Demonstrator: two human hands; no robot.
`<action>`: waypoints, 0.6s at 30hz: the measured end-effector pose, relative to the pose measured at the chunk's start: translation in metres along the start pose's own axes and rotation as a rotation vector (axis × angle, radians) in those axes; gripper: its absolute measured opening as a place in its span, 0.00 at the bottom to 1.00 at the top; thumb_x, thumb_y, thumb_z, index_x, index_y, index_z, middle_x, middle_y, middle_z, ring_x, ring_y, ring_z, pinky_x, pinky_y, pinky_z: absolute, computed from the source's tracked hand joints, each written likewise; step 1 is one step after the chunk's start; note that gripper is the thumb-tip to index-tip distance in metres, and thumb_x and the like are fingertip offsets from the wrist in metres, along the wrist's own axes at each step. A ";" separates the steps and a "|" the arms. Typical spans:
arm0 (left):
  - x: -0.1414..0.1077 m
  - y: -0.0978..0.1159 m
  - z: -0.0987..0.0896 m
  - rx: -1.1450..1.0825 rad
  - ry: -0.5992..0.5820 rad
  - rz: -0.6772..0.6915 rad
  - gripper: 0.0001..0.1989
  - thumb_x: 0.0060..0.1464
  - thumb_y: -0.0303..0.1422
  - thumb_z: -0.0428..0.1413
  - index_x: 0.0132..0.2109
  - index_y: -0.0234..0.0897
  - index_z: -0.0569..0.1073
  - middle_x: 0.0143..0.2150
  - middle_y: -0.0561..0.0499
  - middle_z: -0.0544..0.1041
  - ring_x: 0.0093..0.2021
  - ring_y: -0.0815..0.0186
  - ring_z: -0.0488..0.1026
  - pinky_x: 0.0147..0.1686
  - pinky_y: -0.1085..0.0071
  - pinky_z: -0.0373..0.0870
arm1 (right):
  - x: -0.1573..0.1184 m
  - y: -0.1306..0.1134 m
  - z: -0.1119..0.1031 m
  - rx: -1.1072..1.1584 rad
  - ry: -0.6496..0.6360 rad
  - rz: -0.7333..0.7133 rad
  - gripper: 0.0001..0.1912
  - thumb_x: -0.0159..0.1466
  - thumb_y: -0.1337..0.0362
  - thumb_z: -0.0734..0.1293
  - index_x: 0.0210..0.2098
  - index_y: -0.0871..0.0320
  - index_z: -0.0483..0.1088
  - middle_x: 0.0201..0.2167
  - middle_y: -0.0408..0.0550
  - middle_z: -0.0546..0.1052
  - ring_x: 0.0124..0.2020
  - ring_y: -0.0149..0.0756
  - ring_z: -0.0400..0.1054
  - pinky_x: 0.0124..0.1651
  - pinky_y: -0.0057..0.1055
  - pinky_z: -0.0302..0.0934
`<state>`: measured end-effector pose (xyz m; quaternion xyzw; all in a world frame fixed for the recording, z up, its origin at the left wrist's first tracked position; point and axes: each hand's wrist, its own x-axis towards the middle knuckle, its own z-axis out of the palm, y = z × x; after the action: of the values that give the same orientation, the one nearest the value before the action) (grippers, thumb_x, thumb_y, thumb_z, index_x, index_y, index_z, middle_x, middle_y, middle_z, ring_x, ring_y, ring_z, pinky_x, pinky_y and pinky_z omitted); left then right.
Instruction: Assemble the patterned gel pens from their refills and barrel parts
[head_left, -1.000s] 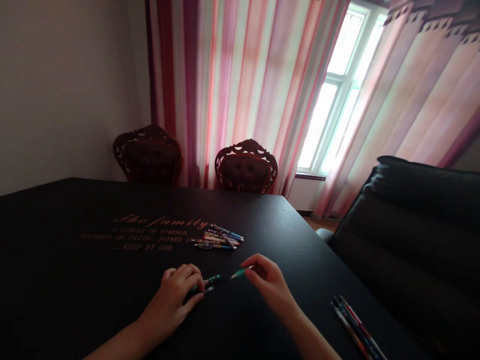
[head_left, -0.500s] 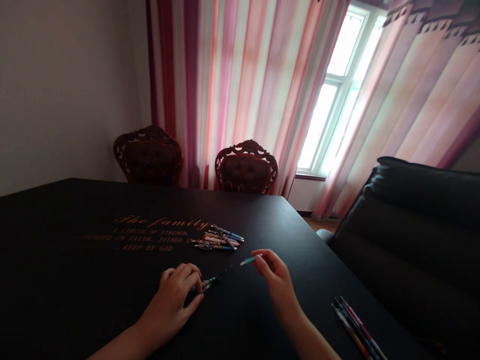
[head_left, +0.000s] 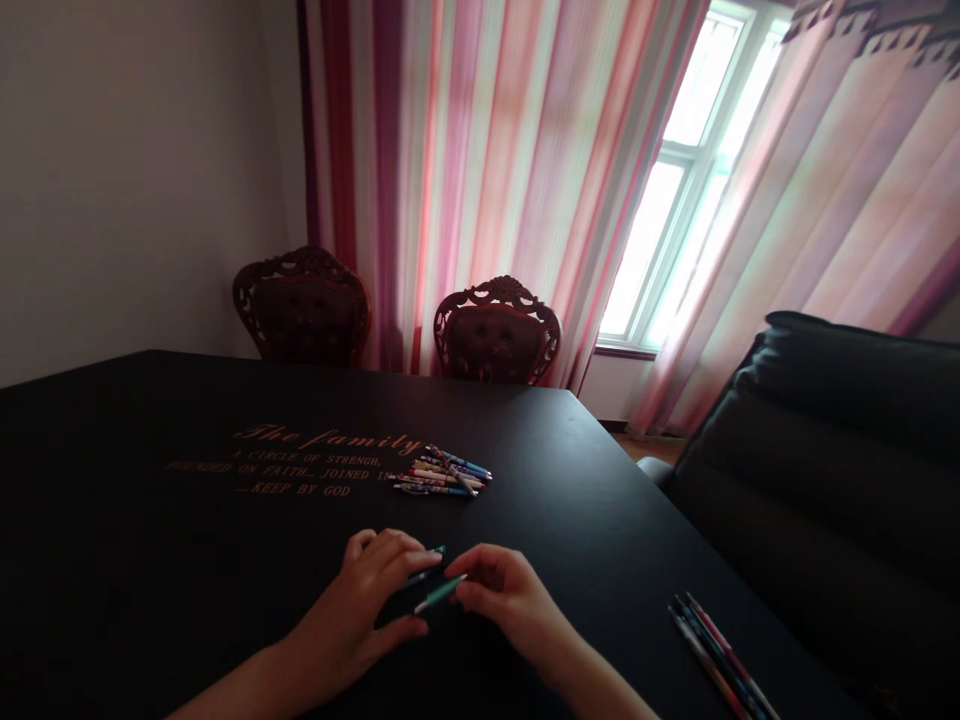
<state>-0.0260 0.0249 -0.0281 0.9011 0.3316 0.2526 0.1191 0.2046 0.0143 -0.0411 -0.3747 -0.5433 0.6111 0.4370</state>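
From where I stand, the plain wall (head_left: pixel 135 180) fills the far left, and the black table (head_left: pixel 135 560) runs out from it across the room. A carved chair (head_left: pixel 304 315) with a dark padded back stands behind the table. In front of it, gold lettering (head_left: pixel 322 440) on the tabletop begins "The family".

Nearer, the person's left hand (head_left: pixel 379 585) is low over the table, its thumb spread well away from the forefinger. A dark pen (head_left: pixel 422 577) with a green end shows under those fingers; I can't tell whether they grip it or merely cover it. Just right of that, the green pen (head_left: pixel 439 597) slants with its pale tip in the gap between the left thumb and fingers. Its other end is pinched between the thumb and fingers of the right hand (head_left: pixel 506 590).

Beyond the hands, a loose pile of pens (head_left: pixel 442 475) lies at the end of the lettering, some crossing others. Behind it are a second carved chair (head_left: pixel 499 330) and a striped curtain (head_left: pixel 480 150). Farther right come the bright window (head_left: pixel 652 240), a few more pens (head_left: pixel 720 650) side by side near the table's edge, and a dark sofa (head_left: pixel 832 480).
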 end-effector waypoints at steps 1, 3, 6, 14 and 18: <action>0.000 0.001 -0.001 -0.008 -0.027 0.042 0.24 0.58 0.42 0.59 0.60 0.51 0.63 0.54 0.51 0.73 0.54 0.58 0.68 0.55 0.61 0.55 | -0.001 0.000 0.001 0.000 -0.016 0.005 0.17 0.51 0.57 0.77 0.36 0.60 0.77 0.27 0.43 0.76 0.29 0.29 0.66 0.34 0.26 0.56; 0.000 0.004 -0.003 -0.035 -0.066 0.110 0.25 0.59 0.43 0.57 0.61 0.53 0.62 0.53 0.52 0.74 0.54 0.58 0.68 0.56 0.61 0.53 | -0.003 -0.002 0.002 0.001 -0.025 0.008 0.16 0.50 0.58 0.78 0.35 0.60 0.77 0.27 0.42 0.76 0.29 0.28 0.65 0.34 0.25 0.55; 0.000 0.006 -0.007 -0.075 -0.073 0.148 0.24 0.60 0.44 0.56 0.61 0.51 0.62 0.52 0.51 0.74 0.53 0.59 0.69 0.55 0.62 0.53 | -0.006 -0.008 0.003 0.038 -0.030 0.047 0.17 0.48 0.59 0.79 0.34 0.60 0.77 0.28 0.42 0.76 0.29 0.28 0.65 0.34 0.25 0.54; 0.001 0.011 -0.007 -0.109 -0.112 0.186 0.19 0.60 0.42 0.57 0.56 0.49 0.64 0.49 0.53 0.75 0.52 0.60 0.69 0.56 0.63 0.50 | -0.008 -0.012 0.004 0.012 -0.047 0.116 0.18 0.46 0.58 0.79 0.33 0.61 0.78 0.24 0.40 0.74 0.26 0.25 0.61 0.31 0.24 0.50; 0.001 0.012 -0.007 -0.103 -0.133 0.174 0.20 0.58 0.42 0.59 0.55 0.47 0.64 0.49 0.53 0.74 0.52 0.60 0.68 0.56 0.63 0.51 | -0.007 -0.005 0.004 -0.008 -0.064 0.130 0.19 0.45 0.58 0.80 0.33 0.61 0.77 0.24 0.39 0.73 0.25 0.25 0.61 0.31 0.24 0.50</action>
<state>-0.0221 0.0168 -0.0170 0.9340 0.2302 0.2182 0.1645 0.2039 0.0070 -0.0357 -0.3912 -0.5339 0.6478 0.3773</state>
